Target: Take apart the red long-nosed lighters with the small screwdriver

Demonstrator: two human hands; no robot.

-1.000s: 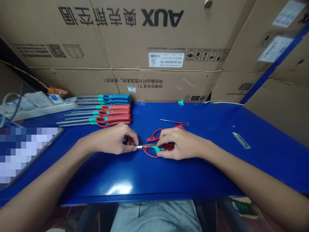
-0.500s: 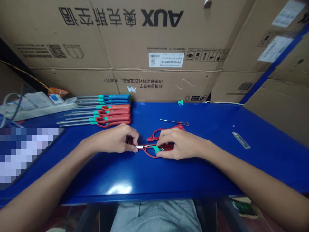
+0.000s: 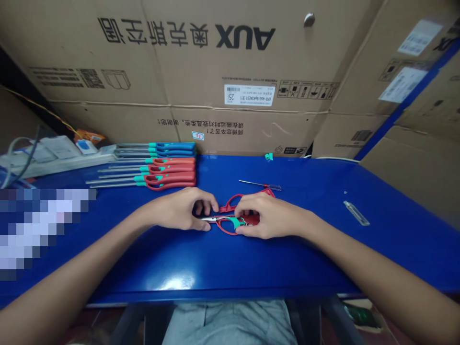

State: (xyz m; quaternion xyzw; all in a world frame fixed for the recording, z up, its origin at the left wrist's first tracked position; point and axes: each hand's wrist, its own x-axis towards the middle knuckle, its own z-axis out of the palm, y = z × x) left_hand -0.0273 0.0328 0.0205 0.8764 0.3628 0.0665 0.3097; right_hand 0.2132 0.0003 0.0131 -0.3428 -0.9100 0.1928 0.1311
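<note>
A half-open red lighter body (image 3: 230, 224) with a teal trigger lies on the blue table (image 3: 223, 258). My right hand (image 3: 268, 215) is closed on its handle end, pressing it down. My left hand (image 3: 183, 209) is closed in a pinch on the thin metal tube (image 3: 207, 219) that sticks out of the body to the left. A loose red shell half (image 3: 239, 199) lies just behind the two hands, touching the right fingers.
A row of finished long lighters (image 3: 158, 165), red and blue with metal tubes, lies at the back left. A small screwdriver (image 3: 260, 184) rests behind the hands. A clear strip (image 3: 355, 213) lies at right, a teal part (image 3: 268, 156) by the cardboard boxes (image 3: 223, 72). A power strip (image 3: 46, 153) sits far left.
My left hand has slid right along the tube toward the red body, closing the gap between the hands. The camera tilted slightly; my right hand has stayed on the handle.
</note>
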